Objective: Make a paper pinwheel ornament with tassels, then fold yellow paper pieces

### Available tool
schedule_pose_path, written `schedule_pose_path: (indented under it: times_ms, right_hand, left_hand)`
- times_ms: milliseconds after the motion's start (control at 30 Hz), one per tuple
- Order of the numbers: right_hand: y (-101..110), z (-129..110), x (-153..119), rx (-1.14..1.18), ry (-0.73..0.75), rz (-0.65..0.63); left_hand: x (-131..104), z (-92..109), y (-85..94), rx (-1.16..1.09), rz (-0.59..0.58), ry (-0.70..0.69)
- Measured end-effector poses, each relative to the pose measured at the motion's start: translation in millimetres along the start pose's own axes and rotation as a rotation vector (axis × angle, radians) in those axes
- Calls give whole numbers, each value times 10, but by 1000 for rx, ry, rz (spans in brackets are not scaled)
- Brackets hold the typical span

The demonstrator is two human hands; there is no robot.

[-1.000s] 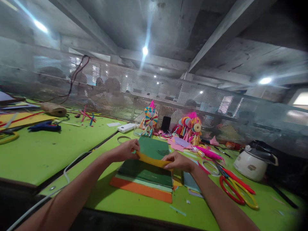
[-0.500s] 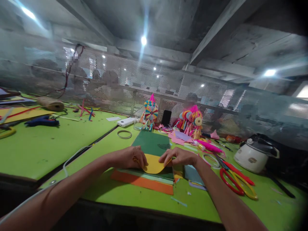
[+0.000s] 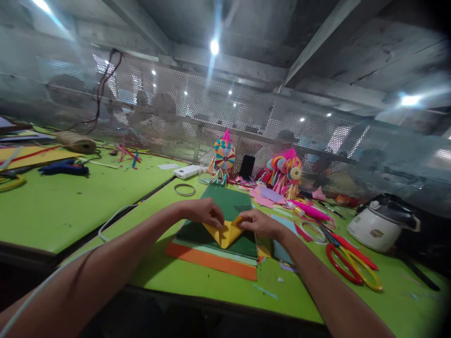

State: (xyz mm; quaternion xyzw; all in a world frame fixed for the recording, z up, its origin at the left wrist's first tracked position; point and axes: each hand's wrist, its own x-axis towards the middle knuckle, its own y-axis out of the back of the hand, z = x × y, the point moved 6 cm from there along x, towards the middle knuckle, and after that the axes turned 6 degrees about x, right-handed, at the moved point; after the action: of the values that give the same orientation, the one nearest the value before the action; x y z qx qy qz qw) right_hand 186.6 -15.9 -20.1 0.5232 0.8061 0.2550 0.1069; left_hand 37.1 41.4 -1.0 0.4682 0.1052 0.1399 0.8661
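Between my two hands a piece of yellow paper (image 3: 225,236) is folded, with a crease and a point toward me. My left hand (image 3: 207,213) presses its fingertips on the paper's left part. At the right, my right hand (image 3: 256,222) pinches the raised right part between thumb and fingers. Under the paper lies a dark green sheet (image 3: 227,199). Light green and orange paper (image 3: 214,263) stick out from beneath it on the near side.
Scissors (image 3: 352,265) with red and yellow handles lie at right, near a white pot (image 3: 374,226). Colourful tasselled ornaments (image 3: 224,158) and a phone (image 3: 246,166) stand behind. A tape ring (image 3: 184,189), a glue gun (image 3: 65,167) and a twine spool (image 3: 75,142) lie leftward.
The yellow paper was curved half a second ago and now has a sharp crease down to a point. My right hand has lifted its side, and my left hand has shifted slightly right.
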Motion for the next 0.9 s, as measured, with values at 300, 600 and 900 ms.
schedule_pose_path:
  times_ms: [300,600,900]
  right_hand:
    - [57,-74,-99,-201,82,-89]
    - [8,17,-6,-119,-27,167]
    - [-151,-86,16,-571,-29,310]
  left_hand:
    - [-244,-227,71,-79,59,-5]
    - [38,-162,-30,63,225,27]
    - [231,-152,-163,271,254,2]
